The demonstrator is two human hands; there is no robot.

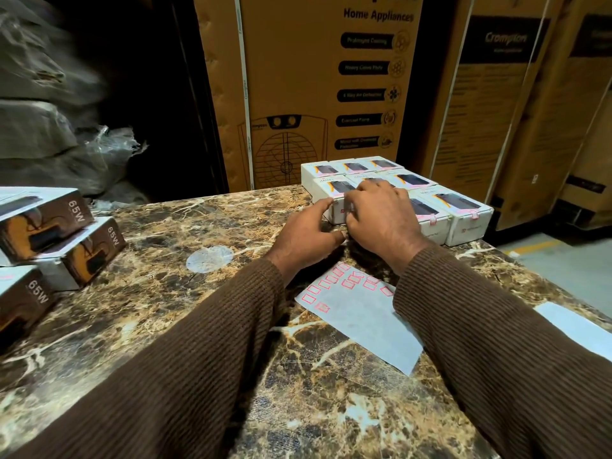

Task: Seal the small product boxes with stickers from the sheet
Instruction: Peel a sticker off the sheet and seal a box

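Several small white product boxes [463, 210] stand packed together at the far right of the marble table [165, 293]. My right hand [381, 217] lies over the front left box [331, 190], fingers curled down on its front edge. My left hand [308, 233] touches that box's front face with its fingertips, thumb on the table. Whether a sticker is under the fingers is hidden. A white sticker sheet [361, 313] with several pink stickers [347, 283] lies flat between my forearms. The two boxes at front right carry pink stickers on their front edges.
Three brown "65W" boxes [63, 240] are stacked loosely at the left edge. A round clear mark [209, 258] sits mid-table. Another white sheet [576, 326] lies at the right edge. Tall cardboard appliance cartons [314, 94] rise behind the table, plastic-wrapped bundles [49, 127] at back left.
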